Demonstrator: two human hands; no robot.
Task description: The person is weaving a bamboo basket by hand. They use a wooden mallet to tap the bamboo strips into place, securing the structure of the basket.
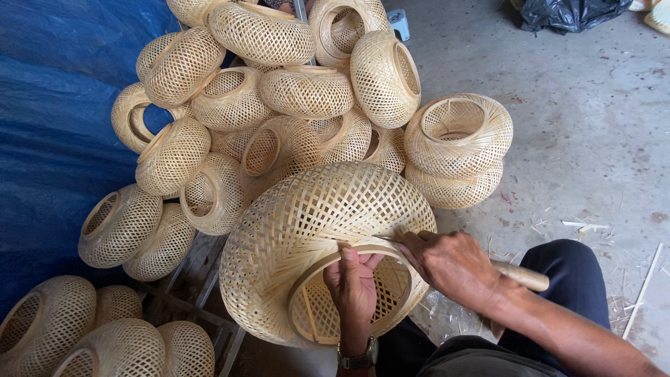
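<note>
A large woven bamboo lampshade is held low and centre, its open ring turned toward the wearer. Its rim is gripped by the left hand, thumb pressed on the outer band, a wristwatch worn below. At three o'clock of that hand, the right hand is clenched around a wooden-handled tool, its tip laid on the rim. From nine to one o'clock, finished woven shades are piled beside a blue tarpaulin.

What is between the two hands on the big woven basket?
In the head view, only the basket's bent rim strip lies between the left hand and the right hand, which holds a wooden-handled tool.
</note>
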